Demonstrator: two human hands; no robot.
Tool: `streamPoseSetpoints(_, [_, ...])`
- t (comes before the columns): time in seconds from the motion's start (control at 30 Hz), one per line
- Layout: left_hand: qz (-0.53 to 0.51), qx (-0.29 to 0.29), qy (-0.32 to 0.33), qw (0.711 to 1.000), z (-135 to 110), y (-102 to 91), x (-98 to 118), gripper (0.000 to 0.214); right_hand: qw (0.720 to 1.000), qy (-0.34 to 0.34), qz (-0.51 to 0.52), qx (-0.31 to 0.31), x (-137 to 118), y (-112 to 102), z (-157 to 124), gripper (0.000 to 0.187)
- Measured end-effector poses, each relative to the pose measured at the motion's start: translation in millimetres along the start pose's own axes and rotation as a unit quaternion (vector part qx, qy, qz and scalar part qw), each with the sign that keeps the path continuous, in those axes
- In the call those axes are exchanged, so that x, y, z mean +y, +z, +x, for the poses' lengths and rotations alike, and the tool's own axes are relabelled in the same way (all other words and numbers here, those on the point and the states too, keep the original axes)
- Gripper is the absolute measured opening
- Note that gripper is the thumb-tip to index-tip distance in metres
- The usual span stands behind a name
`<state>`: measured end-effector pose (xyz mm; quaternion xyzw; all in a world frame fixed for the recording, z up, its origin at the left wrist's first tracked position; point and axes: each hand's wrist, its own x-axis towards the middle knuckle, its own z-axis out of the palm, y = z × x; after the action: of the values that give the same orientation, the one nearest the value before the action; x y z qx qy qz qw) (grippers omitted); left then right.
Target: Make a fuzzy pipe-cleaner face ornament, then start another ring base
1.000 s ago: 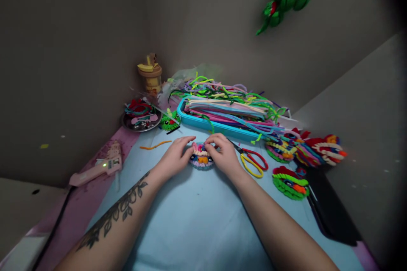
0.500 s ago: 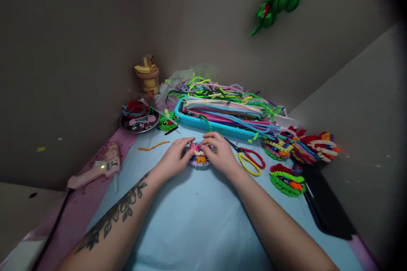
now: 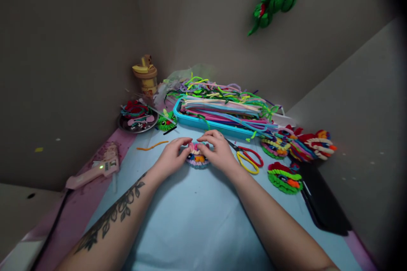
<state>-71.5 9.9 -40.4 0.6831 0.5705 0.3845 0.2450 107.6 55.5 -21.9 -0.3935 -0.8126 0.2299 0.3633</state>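
Observation:
A small round pipe-cleaner bird [image 3: 199, 159] in pink, cream, blue and lavender, with an orange beak, rests on the blue table cover in front of me. My left hand [image 3: 174, 152] closes on its left side, thumb and fingers at the pink top. From the right, my right hand [image 3: 218, 149] grips the upper edge with its fingers curled over. The far side of the bird is hidden behind the fingers. Just right of my right hand lie scissors [image 3: 247, 161] with one red and one yellow handle. An orange pipe cleaner [image 3: 152, 146] lies left of my left hand.
Behind the hands stands a blue tray [image 3: 216, 127] heaped with pipe cleaners. A pink glue gun [image 3: 93, 172] with a lit green light and a metal bowl [image 3: 140, 130] are at left. Finished birds [image 3: 284, 179] and a black flat object [image 3: 324, 203] lie at right.
The whole view has shifted slightly. Both hands stay on the pipe-cleaner bird, with only small finger movements at its top edge.

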Motion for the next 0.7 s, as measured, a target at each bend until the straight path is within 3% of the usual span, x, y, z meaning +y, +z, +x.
streamPoseSetpoints(0.7, [-0.002, 0.007, 0.002, 1.0, 0.7, 2.4, 2.1, 0.032, 0.998, 0.051, -0.028, -0.008, 2.4, 11.2, 3.3, 0.014])
